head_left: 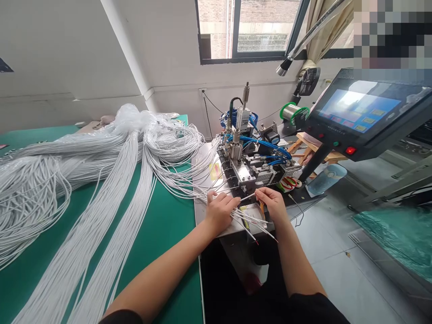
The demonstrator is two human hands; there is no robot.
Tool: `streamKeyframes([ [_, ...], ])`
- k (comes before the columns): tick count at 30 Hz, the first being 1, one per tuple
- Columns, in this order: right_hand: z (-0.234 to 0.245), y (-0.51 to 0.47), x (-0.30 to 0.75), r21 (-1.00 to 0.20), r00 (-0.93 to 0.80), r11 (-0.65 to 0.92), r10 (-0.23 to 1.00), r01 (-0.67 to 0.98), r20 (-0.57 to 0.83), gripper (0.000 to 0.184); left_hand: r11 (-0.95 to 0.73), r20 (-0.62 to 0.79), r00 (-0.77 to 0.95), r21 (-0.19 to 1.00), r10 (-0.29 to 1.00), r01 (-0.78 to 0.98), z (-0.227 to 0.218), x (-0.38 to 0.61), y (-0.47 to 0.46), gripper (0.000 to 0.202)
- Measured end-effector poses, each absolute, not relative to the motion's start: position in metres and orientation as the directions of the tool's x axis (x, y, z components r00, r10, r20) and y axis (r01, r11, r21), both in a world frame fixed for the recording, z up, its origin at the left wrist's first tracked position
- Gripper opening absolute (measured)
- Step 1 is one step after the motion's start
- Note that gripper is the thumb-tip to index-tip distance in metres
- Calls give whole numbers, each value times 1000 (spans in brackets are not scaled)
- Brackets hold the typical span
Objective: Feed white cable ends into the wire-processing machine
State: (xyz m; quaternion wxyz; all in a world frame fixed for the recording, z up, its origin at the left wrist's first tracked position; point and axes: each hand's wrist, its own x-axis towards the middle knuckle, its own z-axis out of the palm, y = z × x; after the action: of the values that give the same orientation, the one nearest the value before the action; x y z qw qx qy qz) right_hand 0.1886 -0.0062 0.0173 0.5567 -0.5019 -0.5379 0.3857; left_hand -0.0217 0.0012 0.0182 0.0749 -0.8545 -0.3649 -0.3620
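Observation:
My left hand (221,210) is closed around several thin white cables (248,221), whose loose ends stick out to the right below it. Between my two hands runs the end of one white cable (248,197). My right hand (271,202) pinches the tip of that cable between thumb and fingers. Just beyond both hands stands a bench machine (245,173) with metal cylinders and blue air tubes. Something orange (262,206), partly hidden, shows beside my right fingers. A small pale tray (252,211) lies under the cable ends.
Large bundles of white cable (111,198) lie on the green table (175,270) at left, with clear plastic wrap (130,119) over part. A control screen (361,108) stands at right. Behind are a wire spool (294,112), a lamp (285,66) and a water-filled plastic container (327,179).

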Motion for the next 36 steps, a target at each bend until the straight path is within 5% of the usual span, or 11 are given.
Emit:
streamKeyframes([
  [4,19,-5,196,-824,38,249,950,509,310,28,-722,618,527,97,583,685,22,-22,0,48],
  [7,15,-1,199,-758,-32,256,954,600,297,27,-708,568,550,86,613,701,23,-21,0,51],
  [20,-2,5,201,-871,-45,254,965,421,260,26,-669,477,544,135,690,730,23,-21,0,45],
  [27,-8,12,196,-997,-50,8,999,76,4,29,-661,457,542,147,706,736,25,-20,0,44],
  [36,-23,9,194,-998,38,-34,999,55,-32,35,-661,465,527,186,711,727,23,-22,0,35],
])
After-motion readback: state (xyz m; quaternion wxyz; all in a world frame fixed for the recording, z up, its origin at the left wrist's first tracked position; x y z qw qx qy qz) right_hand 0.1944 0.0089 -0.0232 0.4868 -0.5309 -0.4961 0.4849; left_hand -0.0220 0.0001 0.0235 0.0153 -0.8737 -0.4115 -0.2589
